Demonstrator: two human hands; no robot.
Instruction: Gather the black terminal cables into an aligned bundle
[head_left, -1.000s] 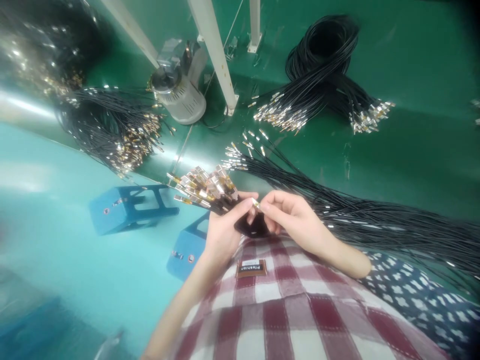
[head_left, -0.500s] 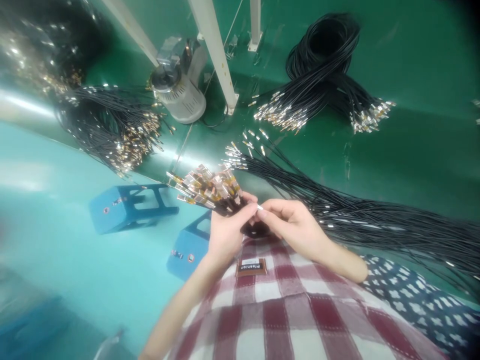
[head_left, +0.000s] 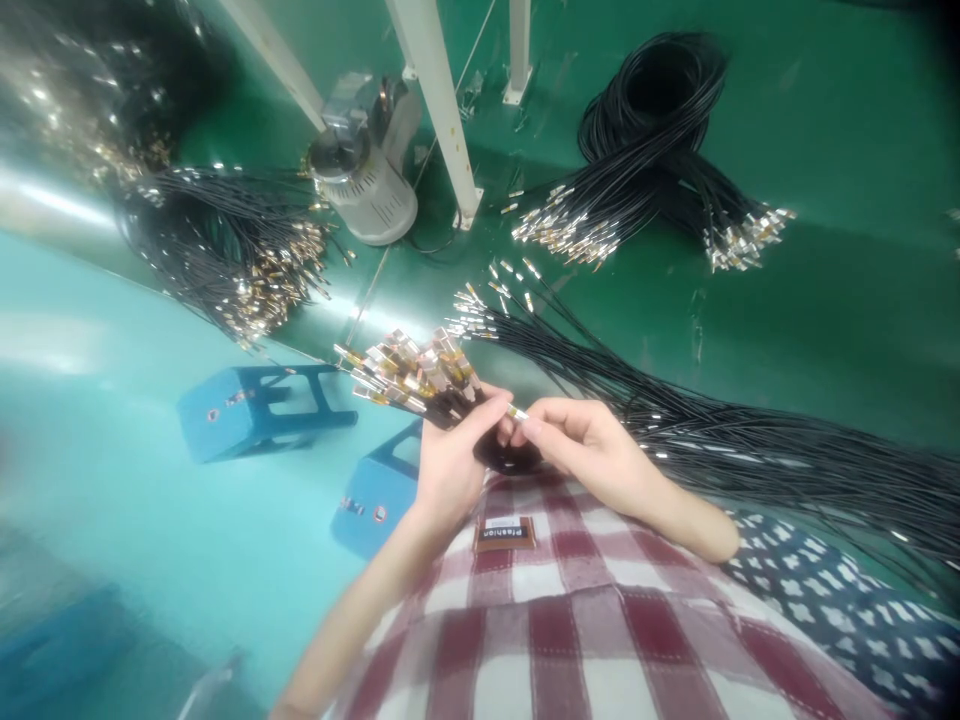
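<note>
My left hand [head_left: 456,455] is closed around a bundle of black cables [head_left: 450,405], whose metal connector ends [head_left: 420,365] fan out up and to the left. Between the thumb and fingers of my right hand [head_left: 581,440] is one small silver connector [head_left: 516,411] with a yellowish band, close beside my left thumb. Dark cable loops down below both hands, in front of the checked apron [head_left: 555,600]. The fingertips of my left hand are partly hidden behind the bundle.
Long black cables [head_left: 750,430] stretch along the green table [head_left: 840,320] to my right. Behind lie a coiled cable bundle [head_left: 652,130], a grey machine [head_left: 367,195] and white posts [head_left: 435,100]. Another cable pile [head_left: 217,240] is at left. Blue stools [head_left: 240,410] stand on the floor.
The small connector between my hands now shows more of its length, with its yellowish band visible. My right fingertips have shifted slightly right. The bundle stays in my left hand.
</note>
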